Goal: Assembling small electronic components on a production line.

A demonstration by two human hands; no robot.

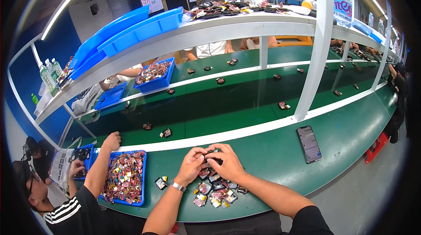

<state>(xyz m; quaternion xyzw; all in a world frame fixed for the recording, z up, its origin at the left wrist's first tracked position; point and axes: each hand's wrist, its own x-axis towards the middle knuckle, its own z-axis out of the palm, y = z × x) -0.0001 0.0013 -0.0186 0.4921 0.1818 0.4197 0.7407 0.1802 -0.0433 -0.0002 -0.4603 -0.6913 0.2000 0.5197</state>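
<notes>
Small dark part (212,157) held pinched between left hand (191,165) and right hand (229,163), fingers of both closed on it, above near edge of green bench (351,147). Pile (215,191) of like parts lies just below hands; exact count cannot be told. Risk judged: part may slip from fingertips and be lost in pile, since grip is only at tips. One phone (308,143) at right. Two blue trays counted at near left, bigger tray (143,178) full; co-worker's arm (101,165) laid beside it.
</notes>
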